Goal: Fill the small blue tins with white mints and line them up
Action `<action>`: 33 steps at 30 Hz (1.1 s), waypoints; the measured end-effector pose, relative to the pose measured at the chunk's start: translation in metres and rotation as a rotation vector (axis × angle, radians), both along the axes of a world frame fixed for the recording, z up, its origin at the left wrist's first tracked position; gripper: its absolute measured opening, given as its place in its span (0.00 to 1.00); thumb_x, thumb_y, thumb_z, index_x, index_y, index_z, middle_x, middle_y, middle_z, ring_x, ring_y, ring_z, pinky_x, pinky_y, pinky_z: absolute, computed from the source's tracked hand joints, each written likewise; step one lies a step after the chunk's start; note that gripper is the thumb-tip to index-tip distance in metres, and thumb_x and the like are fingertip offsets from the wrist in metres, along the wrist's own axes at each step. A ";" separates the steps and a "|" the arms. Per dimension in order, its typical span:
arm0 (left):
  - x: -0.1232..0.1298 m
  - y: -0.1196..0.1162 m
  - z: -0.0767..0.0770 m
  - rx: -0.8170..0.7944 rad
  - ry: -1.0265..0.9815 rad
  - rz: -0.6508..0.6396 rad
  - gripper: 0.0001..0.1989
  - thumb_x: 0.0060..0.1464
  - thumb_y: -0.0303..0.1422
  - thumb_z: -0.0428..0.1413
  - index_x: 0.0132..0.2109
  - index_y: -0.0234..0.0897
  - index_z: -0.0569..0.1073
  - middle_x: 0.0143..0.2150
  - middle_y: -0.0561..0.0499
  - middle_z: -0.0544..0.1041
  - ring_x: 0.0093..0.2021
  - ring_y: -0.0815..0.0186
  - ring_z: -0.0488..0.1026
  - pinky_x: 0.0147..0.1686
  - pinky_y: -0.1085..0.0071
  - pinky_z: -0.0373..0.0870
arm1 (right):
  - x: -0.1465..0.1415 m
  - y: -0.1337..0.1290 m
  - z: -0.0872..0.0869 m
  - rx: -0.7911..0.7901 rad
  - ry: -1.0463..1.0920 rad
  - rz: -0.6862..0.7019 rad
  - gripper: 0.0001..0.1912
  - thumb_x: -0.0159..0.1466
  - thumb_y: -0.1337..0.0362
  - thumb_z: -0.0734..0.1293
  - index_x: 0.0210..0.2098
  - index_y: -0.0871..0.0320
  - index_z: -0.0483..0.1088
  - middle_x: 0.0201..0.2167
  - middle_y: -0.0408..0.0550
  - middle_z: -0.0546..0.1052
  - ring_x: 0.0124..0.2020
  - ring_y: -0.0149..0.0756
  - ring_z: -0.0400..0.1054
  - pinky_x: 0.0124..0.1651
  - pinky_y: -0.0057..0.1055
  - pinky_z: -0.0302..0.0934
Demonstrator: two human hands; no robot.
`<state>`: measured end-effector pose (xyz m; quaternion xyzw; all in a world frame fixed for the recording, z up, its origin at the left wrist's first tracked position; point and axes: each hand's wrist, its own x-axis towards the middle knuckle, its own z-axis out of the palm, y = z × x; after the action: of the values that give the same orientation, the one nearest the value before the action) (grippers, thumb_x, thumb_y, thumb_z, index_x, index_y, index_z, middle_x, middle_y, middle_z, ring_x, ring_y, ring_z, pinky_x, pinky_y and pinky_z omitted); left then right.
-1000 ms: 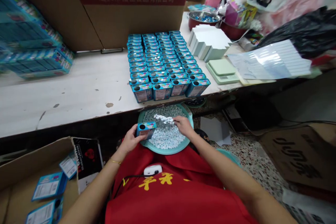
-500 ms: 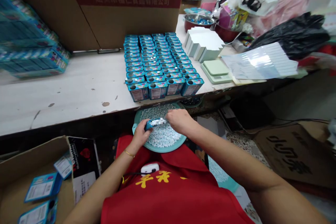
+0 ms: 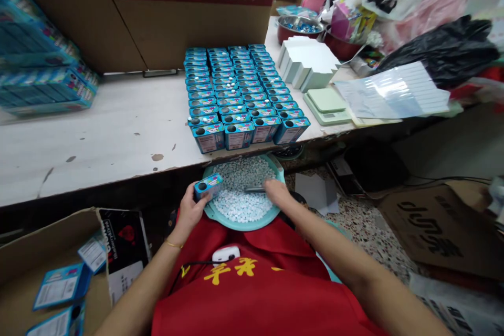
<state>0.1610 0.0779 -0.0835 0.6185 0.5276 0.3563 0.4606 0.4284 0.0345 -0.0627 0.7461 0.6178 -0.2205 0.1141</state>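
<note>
My left hand (image 3: 191,210) grips a small blue tin (image 3: 208,185), held over the left rim of a turquoise basin (image 3: 279,168); a dark round opening shows on its top. White and pale-blue candies (image 3: 244,209) fill the basin on my lap. My right hand (image 3: 276,191) is closed around the end of a metal scoop (image 3: 255,189), which lies low over the candies; its exact shape is hard to make out. On the table in front stand rows of similar blue tins (image 3: 239,135), with a few white candies on their tops.
A pale-green scale (image 3: 326,106) and a stack of white card (image 3: 309,63) sit right of the rows. Stacked blue boxes (image 3: 47,89) stand at the left. An open carton (image 3: 94,273) holds several blue packs (image 3: 63,283). A large carton (image 3: 205,26) rises behind.
The left hand has moved left with the tin, which is now upright rather than tilted with candies on it. My right hand has come down to the basin, and the metal scoop shows.
</note>
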 end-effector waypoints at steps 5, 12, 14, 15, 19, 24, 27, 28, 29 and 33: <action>-0.010 -0.003 0.002 -0.057 -0.083 0.058 0.22 0.44 0.39 0.58 0.47 0.36 0.65 0.43 0.48 0.72 0.43 0.62 0.70 0.48 0.63 0.64 | -0.062 0.011 -0.065 0.090 0.246 -0.101 0.19 0.61 0.74 0.55 0.47 0.60 0.71 0.45 0.53 0.75 0.47 0.38 0.68 0.47 0.29 0.61; -0.016 -0.001 0.003 -0.026 -0.049 0.082 0.23 0.43 0.39 0.59 0.47 0.36 0.65 0.43 0.48 0.72 0.43 0.61 0.70 0.48 0.62 0.64 | -0.027 0.015 -0.051 0.206 0.471 -0.135 0.18 0.59 0.74 0.58 0.43 0.56 0.74 0.43 0.46 0.77 0.45 0.32 0.68 0.46 0.25 0.60; -0.011 0.000 0.004 -0.006 -0.035 0.069 0.23 0.43 0.39 0.59 0.46 0.37 0.66 0.43 0.48 0.72 0.43 0.61 0.69 0.48 0.63 0.64 | -0.008 0.014 -0.025 0.262 0.517 -0.110 0.18 0.58 0.74 0.59 0.42 0.55 0.74 0.41 0.45 0.77 0.43 0.33 0.69 0.46 0.26 0.60; -0.007 0.000 0.004 0.003 -0.023 0.054 0.22 0.43 0.39 0.58 0.46 0.37 0.66 0.42 0.49 0.72 0.43 0.61 0.69 0.47 0.63 0.64 | 0.000 0.013 -0.011 0.292 0.537 -0.089 0.17 0.58 0.73 0.59 0.41 0.55 0.75 0.39 0.45 0.77 0.42 0.33 0.69 0.45 0.27 0.60; 0.016 0.000 0.007 0.065 0.082 -0.042 0.19 0.46 0.34 0.55 0.47 0.37 0.66 0.42 0.48 0.72 0.43 0.61 0.69 0.47 0.64 0.64 | 0.011 0.014 0.049 0.316 0.526 0.055 0.16 0.57 0.72 0.60 0.39 0.55 0.76 0.36 0.45 0.77 0.41 0.33 0.69 0.44 0.25 0.59; 0.036 -0.002 0.007 0.200 0.178 -0.120 0.19 0.45 0.28 0.52 0.48 0.36 0.67 0.44 0.46 0.71 0.46 0.59 0.68 0.48 0.63 0.63 | -0.005 0.019 0.101 0.188 0.245 0.225 0.17 0.58 0.71 0.59 0.39 0.49 0.75 0.38 0.44 0.77 0.43 0.35 0.68 0.43 0.25 0.58; 0.039 -0.004 0.005 0.259 0.209 -0.156 0.20 0.45 0.26 0.51 0.48 0.37 0.67 0.44 0.46 0.71 0.47 0.58 0.67 0.49 0.62 0.62 | -0.022 0.021 0.121 0.123 0.057 0.310 0.17 0.57 0.72 0.58 0.37 0.52 0.75 0.38 0.48 0.77 0.43 0.39 0.69 0.43 0.29 0.59; 0.039 -0.004 0.004 0.269 0.220 -0.166 0.20 0.45 0.26 0.51 0.48 0.37 0.67 0.45 0.46 0.71 0.48 0.58 0.67 0.49 0.62 0.62 | -0.028 0.021 0.127 0.115 0.013 0.340 0.17 0.57 0.72 0.58 0.37 0.54 0.75 0.38 0.51 0.77 0.42 0.40 0.70 0.42 0.31 0.60; 0.039 -0.005 0.004 0.276 0.227 -0.174 0.20 0.45 0.26 0.51 0.48 0.37 0.67 0.45 0.46 0.71 0.48 0.58 0.67 0.50 0.62 0.62 | -0.034 0.021 0.132 0.114 -0.021 0.365 0.16 0.57 0.73 0.57 0.37 0.56 0.75 0.38 0.53 0.77 0.42 0.41 0.70 0.42 0.32 0.60; 0.040 -0.007 0.003 0.275 0.220 -0.172 0.20 0.44 0.26 0.52 0.48 0.36 0.67 0.45 0.45 0.71 0.47 0.58 0.67 0.49 0.62 0.62 | -0.048 0.020 0.149 0.137 -0.073 0.414 0.16 0.59 0.72 0.56 0.41 0.61 0.72 0.38 0.57 0.76 0.41 0.43 0.71 0.42 0.34 0.61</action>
<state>0.2005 0.0711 -0.0800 0.7536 0.4664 0.3145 0.3401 0.3806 0.0547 0.0859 0.6168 0.7669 -0.1228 0.1280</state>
